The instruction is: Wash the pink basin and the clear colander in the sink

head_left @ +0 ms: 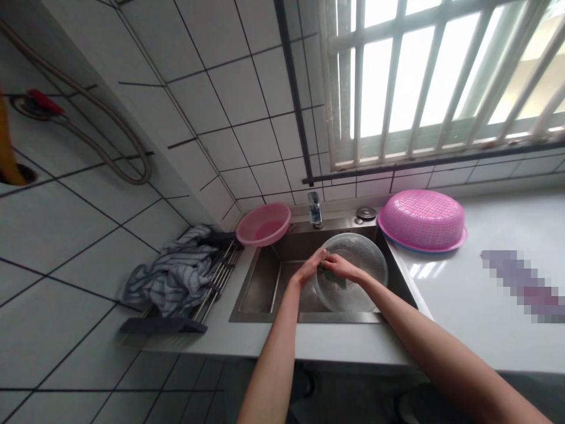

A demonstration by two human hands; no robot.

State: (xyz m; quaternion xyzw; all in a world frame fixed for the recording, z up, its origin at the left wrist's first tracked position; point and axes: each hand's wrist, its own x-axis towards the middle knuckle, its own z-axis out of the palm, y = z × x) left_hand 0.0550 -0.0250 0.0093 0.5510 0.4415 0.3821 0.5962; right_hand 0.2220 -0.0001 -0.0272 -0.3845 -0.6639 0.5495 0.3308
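We hold a bowl over the sink.
The sink [258,282] lies under both hands. The clear bowl [364,250] tilts between them, our left hand [309,270] curled on its rim and our right hand [343,268] closed on a dark cloth [336,279] inside it.

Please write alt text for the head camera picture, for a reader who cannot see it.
Over a steel sink, the person's left hand holds the rim of a clear bowl while the right hand presses a dark cloth inside it. A pink basin stands left of the tap; an upturned pink basket lies on the white counter.
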